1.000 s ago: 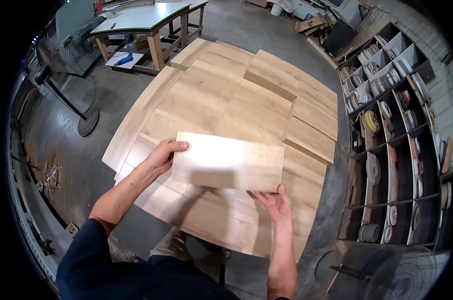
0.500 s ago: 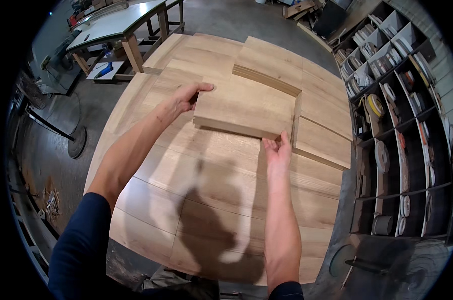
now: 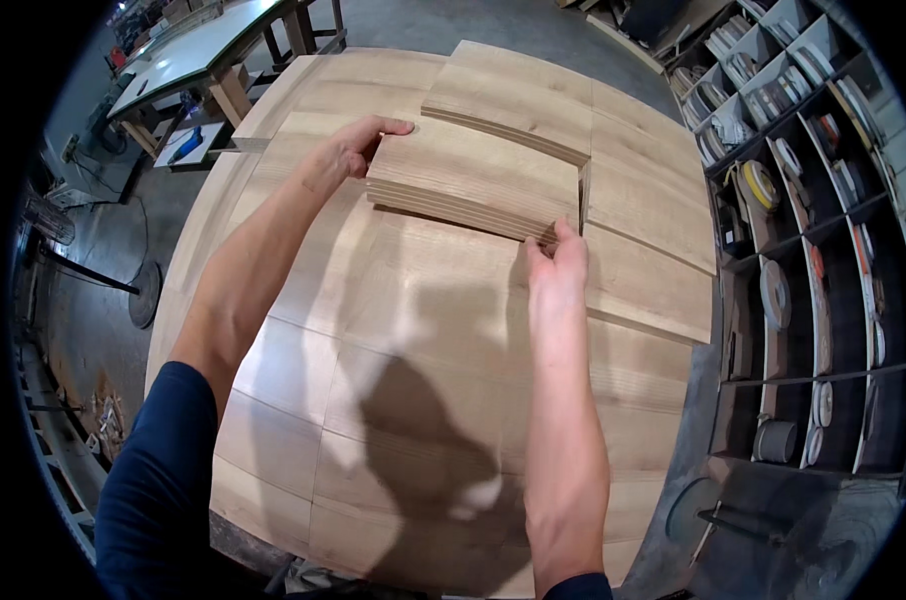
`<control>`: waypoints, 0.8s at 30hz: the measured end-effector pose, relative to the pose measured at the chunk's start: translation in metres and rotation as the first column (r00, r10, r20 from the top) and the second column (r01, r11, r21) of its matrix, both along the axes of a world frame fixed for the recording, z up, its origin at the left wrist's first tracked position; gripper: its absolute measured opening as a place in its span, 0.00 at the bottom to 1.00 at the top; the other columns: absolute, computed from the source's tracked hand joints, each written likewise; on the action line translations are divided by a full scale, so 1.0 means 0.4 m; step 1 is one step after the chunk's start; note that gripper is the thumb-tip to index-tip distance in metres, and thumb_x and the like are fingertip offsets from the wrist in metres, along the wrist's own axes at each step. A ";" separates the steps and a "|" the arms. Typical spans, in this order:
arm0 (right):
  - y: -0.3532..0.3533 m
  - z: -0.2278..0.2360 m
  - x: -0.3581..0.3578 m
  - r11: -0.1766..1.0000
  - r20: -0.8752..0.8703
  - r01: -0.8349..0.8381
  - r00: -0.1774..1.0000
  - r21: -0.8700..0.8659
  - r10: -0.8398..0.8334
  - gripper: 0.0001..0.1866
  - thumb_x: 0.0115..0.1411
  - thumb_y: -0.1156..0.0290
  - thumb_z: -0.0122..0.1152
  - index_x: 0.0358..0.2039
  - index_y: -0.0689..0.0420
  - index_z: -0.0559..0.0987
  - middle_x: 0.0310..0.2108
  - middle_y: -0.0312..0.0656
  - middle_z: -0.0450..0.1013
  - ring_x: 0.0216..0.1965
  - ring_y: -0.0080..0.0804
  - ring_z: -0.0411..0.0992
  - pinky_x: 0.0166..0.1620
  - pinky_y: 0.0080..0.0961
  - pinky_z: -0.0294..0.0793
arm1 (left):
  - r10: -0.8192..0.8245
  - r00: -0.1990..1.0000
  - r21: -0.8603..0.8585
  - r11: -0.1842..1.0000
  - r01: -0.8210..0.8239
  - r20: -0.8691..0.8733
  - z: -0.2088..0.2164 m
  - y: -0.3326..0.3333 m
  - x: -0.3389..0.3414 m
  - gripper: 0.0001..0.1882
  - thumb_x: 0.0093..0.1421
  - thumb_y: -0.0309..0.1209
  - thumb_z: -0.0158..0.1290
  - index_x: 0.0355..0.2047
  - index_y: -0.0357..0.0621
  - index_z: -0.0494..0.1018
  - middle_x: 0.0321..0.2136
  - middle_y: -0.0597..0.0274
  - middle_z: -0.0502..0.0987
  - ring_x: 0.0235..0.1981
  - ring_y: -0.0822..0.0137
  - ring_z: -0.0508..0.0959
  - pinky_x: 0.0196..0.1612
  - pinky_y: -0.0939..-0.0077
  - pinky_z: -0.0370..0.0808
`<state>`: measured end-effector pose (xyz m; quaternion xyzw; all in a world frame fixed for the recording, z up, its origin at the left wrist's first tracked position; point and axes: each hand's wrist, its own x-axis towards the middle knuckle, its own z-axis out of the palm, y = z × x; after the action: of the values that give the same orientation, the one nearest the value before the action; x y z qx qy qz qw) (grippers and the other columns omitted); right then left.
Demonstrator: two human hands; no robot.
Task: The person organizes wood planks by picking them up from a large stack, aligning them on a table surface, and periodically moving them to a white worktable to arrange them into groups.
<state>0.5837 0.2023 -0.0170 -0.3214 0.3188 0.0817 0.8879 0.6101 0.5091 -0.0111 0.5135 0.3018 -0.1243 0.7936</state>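
Note:
A light wooden panel [image 3: 473,175] lies flat on top of a small stack of like panels, on a wide surface of wooden boards [image 3: 403,380]. My left hand [image 3: 351,150] grips the panel's left end, thumb on top. My right hand [image 3: 558,260] pinches its near right corner. Another stack of panels [image 3: 513,95] sits just behind it, and a lower stack [image 3: 648,230] lies to its right.
Open shelving [image 3: 803,200] with rolls, discs and tape fills the right side. A workbench with a pale top [image 3: 203,55] stands at the far left, with a blue tool on its lower shelf. A round stand base [image 3: 145,293] rests on the grey floor at left.
Both hands carried the panel away from me and set it down on the stack in the middle of the boards. My arms are now stretched further out.

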 end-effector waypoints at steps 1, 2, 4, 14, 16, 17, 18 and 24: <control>-0.003 -0.001 0.004 1.000 0.009 0.003 1.000 -0.003 -0.003 0.15 0.60 0.72 0.52 0.45 0.65 0.67 0.47 0.44 0.64 0.45 0.33 0.64 0.59 0.36 0.60 | -0.003 1.000 -0.003 1.000 0.003 0.009 0.005 -0.012 0.009 0.23 0.48 0.32 0.61 0.41 0.30 0.70 0.37 0.49 0.75 0.36 0.62 0.78 0.44 0.69 0.76; -0.003 -0.003 0.005 0.998 -0.007 0.061 0.998 0.002 -0.061 0.16 0.60 0.74 0.51 0.46 0.67 0.66 0.48 0.46 0.63 0.48 0.34 0.63 0.59 0.35 0.60 | -0.010 1.000 -0.006 1.000 0.010 0.014 0.012 -0.023 0.017 0.22 0.49 0.32 0.60 0.41 0.31 0.70 0.37 0.49 0.76 0.36 0.62 0.78 0.44 0.69 0.76; 0.001 -0.004 0.003 0.993 -0.027 0.114 0.993 0.006 -0.114 0.16 0.59 0.76 0.50 0.47 0.69 0.65 0.49 0.47 0.62 0.50 0.35 0.62 0.59 0.34 0.60 | -0.011 1.000 -0.010 1.000 0.011 0.015 0.002 -0.025 0.032 0.21 0.50 0.31 0.60 0.41 0.31 0.70 0.37 0.49 0.76 0.36 0.62 0.78 0.44 0.69 0.76; 0.003 0.014 0.028 0.995 -0.018 0.094 0.995 0.037 -0.093 0.21 0.59 0.77 0.49 0.51 0.73 0.60 0.52 0.51 0.59 0.54 0.41 0.59 0.60 0.32 0.59 | -0.076 0.997 0.201 0.976 0.080 -0.028 -0.016 -0.034 0.107 0.17 0.52 0.32 0.58 0.38 0.32 0.71 0.36 0.50 0.75 0.35 0.64 0.77 0.39 0.70 0.76; 0.005 0.010 0.031 0.995 -0.032 0.094 0.995 0.040 -0.092 0.21 0.59 0.77 0.49 0.51 0.73 0.60 0.52 0.51 0.59 0.54 0.40 0.59 0.60 0.32 0.58 | -0.095 0.993 0.303 0.946 0.112 -0.070 -0.017 -0.032 0.120 0.16 0.53 0.32 0.58 0.37 0.33 0.72 0.34 0.52 0.75 0.33 0.65 0.76 0.36 0.70 0.76; 0.006 0.009 0.033 0.995 -0.022 0.100 0.995 0.023 -0.100 0.20 0.59 0.76 0.50 0.50 0.73 0.61 0.51 0.50 0.60 0.53 0.39 0.60 0.58 0.30 0.60 | -0.102 0.992 0.359 0.925 0.122 -0.073 -0.018 -0.031 0.126 0.15 0.53 0.33 0.58 0.35 0.33 0.72 0.31 0.54 0.74 0.31 0.66 0.75 0.33 0.71 0.75; 0.009 0.005 0.034 0.994 -0.013 0.108 0.994 0.006 -0.108 0.19 0.59 0.76 0.50 0.49 0.72 0.62 0.50 0.49 0.61 0.52 0.37 0.61 0.57 0.28 0.62 | -0.110 0.991 0.414 0.900 0.133 -0.079 -0.013 -0.035 0.129 0.14 0.53 0.34 0.58 0.34 0.34 0.73 0.29 0.56 0.74 0.29 0.67 0.75 0.30 0.71 0.74; -0.002 -0.035 0.038 0.992 0.036 0.101 0.994 0.070 -0.103 0.12 0.60 0.75 0.50 0.42 0.68 0.66 0.41 0.44 0.65 0.41 0.30 0.63 0.44 0.22 0.65 | -0.053 0.991 0.569 0.822 -0.025 0.121 0.037 -0.049 0.056 0.17 0.54 0.34 0.58 0.38 0.31 0.72 0.29 0.57 0.74 0.28 0.67 0.74 0.31 0.75 0.72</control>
<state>0.5987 0.2016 -0.0308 -0.2757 0.3143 0.0407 0.9075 0.6323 0.4893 0.0037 0.7359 0.2687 -0.0004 0.6215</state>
